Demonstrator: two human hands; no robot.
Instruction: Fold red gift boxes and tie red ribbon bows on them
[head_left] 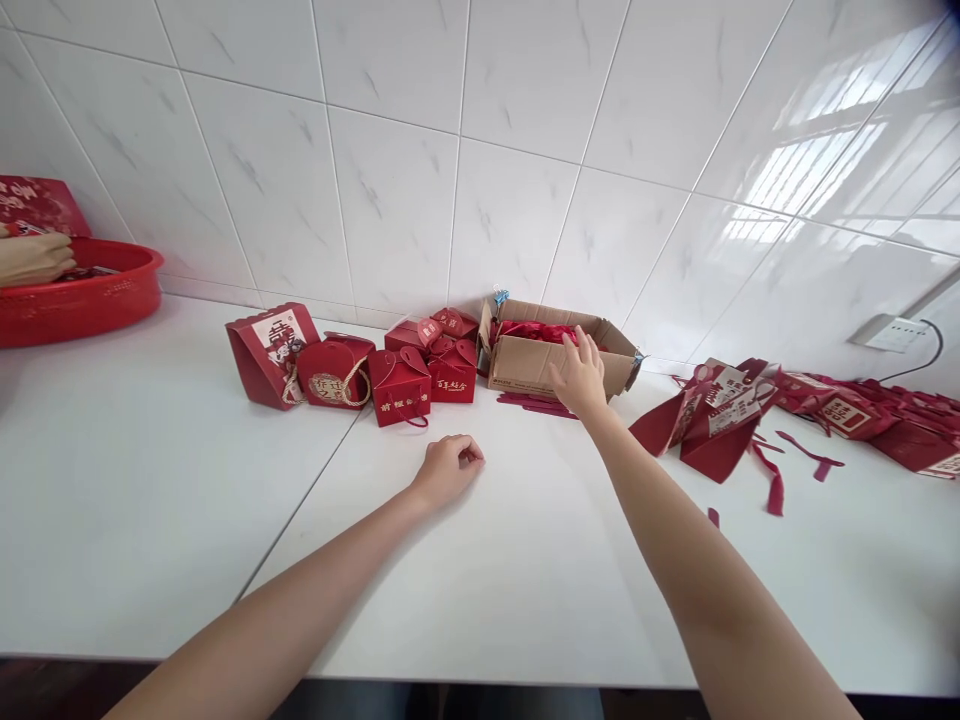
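Note:
My right hand [582, 378] reaches over the front wall of a brown cardboard box [536, 364], its fingers apart. Inside the box lies shiny red ribbon [534, 331], partly hidden behind the front wall and my hand. My left hand [448, 470] rests on the white table [480, 590] with its fingers curled in, and nothing shows in it. Just beyond it stand small red gift boxes, one with a cord handle [401, 390] and another with gold lettering [454, 372]. Dark red strips [536, 405] lie along the cardboard box's front edge.
Left of these stand a rounded red box [334, 372] and a taller red box [270, 355]. A red plastic basin [82, 310] is at far left. Red bags [720, 420], loose ribbon pieces [772, 490] and more red boxes [855, 410] lie right, below a power socket [892, 332].

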